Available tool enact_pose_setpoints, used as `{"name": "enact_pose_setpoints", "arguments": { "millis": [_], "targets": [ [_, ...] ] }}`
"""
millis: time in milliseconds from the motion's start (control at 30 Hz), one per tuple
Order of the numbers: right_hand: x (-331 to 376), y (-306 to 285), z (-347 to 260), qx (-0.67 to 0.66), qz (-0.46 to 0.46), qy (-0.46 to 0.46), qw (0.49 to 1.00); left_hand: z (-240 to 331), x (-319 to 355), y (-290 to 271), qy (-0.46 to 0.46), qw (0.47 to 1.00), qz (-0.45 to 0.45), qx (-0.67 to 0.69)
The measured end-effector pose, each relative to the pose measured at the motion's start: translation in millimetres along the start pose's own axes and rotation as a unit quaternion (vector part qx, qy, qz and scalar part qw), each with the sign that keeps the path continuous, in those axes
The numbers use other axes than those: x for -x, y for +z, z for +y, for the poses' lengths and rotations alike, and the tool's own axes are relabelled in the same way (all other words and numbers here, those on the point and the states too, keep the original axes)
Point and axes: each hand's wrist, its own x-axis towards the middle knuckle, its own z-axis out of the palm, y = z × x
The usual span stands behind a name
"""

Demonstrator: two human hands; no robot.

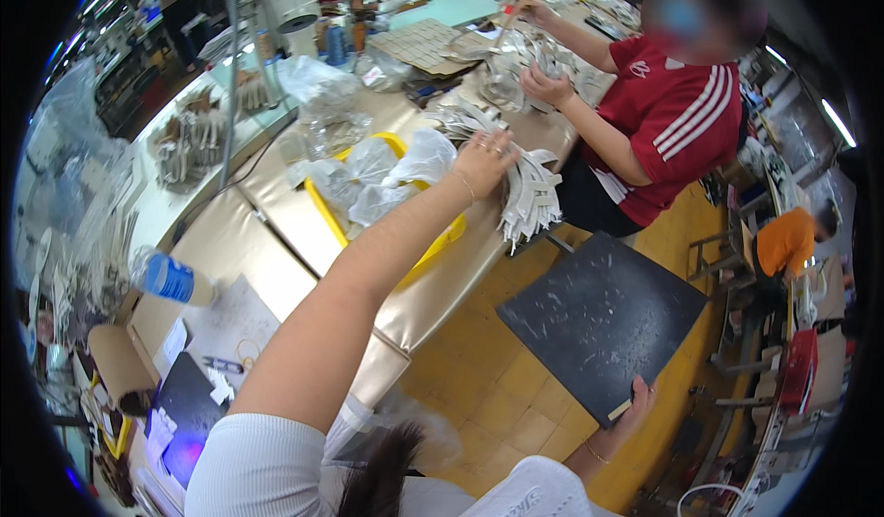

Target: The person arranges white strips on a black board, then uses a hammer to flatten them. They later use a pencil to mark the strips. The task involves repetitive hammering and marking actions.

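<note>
My left hand (486, 162) stretches far forward over the table's edge, its fingers closed on a bundle of whitish strips (530, 197). The strips fan out and hang past the edge. Low on the right, my right hand (633, 416) grips the near corner of a flat black board (603, 314). Pale scuffs and specks mark the board, which is held out over the floor. A short beige piece (620, 410) shows at its corner by my fingers; I cannot tell whether it is part of the board.
A yellow tray (336, 218) with plastic bags (368, 181) sits under my left arm. Across, a person in a red shirt (677, 130) handles similar strips. A bottle (170, 278), small snips (224, 364) and a cardboard roll (120, 365) lie at left. Stools (723, 250) stand right.
</note>
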Motion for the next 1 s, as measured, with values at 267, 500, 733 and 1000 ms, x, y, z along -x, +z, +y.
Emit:
{"name": "enact_pose_setpoints", "arguments": {
  "millis": [267,500,733,1000],
  "targets": [
    [54.0,-6.0,-86.4,0.083,-0.052,0.058,0.993,51.8,153.4,-101.9,0.029,0.927,0.093,0.361],
    [134.6,19.7,-147.3,0.160,-0.096,-0.020,0.982,114.3,277.6,-160.5,-0.201,0.667,-0.074,0.714],
    [181.2,72.3,-135.0,0.252,-0.162,-0.253,0.920,79.6,462.9,-246.2,-0.289,0.435,0.015,0.853],
    [220.3,146.6,-133.6,0.030,-0.462,0.392,0.795,16.4,793.2,-243.1,-0.585,0.785,0.142,0.147]
  ]
}}
